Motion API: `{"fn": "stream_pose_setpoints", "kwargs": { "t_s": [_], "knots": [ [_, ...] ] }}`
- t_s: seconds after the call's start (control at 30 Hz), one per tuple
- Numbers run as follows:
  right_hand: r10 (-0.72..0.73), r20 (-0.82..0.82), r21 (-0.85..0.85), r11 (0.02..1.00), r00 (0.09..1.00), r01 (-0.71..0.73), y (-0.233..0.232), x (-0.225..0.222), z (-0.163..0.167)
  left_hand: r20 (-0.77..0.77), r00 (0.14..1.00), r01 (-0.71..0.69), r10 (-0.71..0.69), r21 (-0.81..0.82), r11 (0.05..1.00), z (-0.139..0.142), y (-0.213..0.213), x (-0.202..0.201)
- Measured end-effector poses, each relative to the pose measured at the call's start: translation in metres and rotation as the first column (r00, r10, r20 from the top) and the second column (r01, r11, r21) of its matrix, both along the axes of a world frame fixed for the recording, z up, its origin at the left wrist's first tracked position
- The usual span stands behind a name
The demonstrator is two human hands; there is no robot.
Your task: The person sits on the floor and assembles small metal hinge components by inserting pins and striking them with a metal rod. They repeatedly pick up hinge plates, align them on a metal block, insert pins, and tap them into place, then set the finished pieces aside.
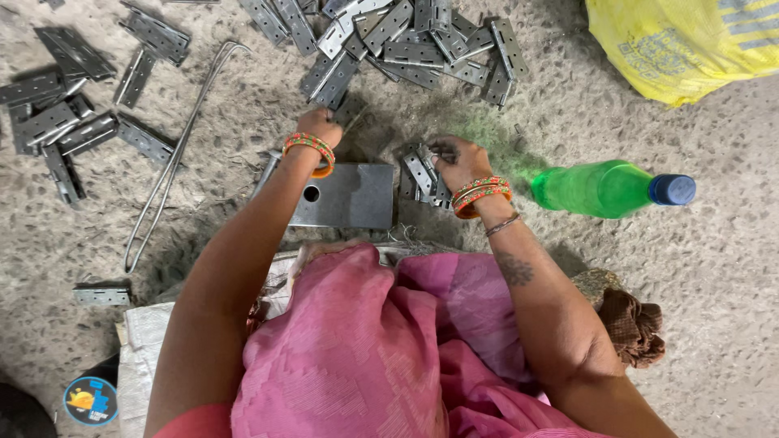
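**Hands among steel hinges on a gritty floor**

Pink patterned cloth point(365, 357) covers the lap. Beyond it the left hand point(318, 127) reaches a grey folded metal hinge point(331, 79), long axis slanting up-right; finger state cannot be told. The right hand point(458, 161) pinches a small hinge stack point(422, 174) beside the flat steel plate point(345, 195)

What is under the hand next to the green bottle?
Under the right hand sits a small stack of grey metal hinges on the gritty floor. The fingers hide the stack's top, so the grip cannot be seen. The green bottle lies alongside.
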State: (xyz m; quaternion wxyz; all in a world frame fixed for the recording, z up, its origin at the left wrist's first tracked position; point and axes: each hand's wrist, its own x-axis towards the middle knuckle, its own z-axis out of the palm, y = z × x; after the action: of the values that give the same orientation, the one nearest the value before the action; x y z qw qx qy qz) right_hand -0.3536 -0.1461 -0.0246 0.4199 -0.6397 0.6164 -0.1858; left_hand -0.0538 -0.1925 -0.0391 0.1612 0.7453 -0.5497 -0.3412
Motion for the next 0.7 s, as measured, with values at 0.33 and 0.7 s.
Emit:
{"fn": "stream_pose_setpoints", "kwargs": {
  "t_s": [0.33, 0.7],
  "knots": [
    [0.175, 0.086, -0.024, 0.985, 0.981, -0.174, 0.024, 0.03, 0.005, -0.541, 0.802, -0.33, 0.253, -0.048, 0.943, 0.027, 0.039, -0.009],
    [0.233, 0.095, 0.067, 0.969, 0.968, -0.239, 0.064, 0.063, -0.02, 0.298, 0.941, 0.204, -0.162, -0.115, 0.972, 0.0, 0.143, 0.012]
  ]
}}
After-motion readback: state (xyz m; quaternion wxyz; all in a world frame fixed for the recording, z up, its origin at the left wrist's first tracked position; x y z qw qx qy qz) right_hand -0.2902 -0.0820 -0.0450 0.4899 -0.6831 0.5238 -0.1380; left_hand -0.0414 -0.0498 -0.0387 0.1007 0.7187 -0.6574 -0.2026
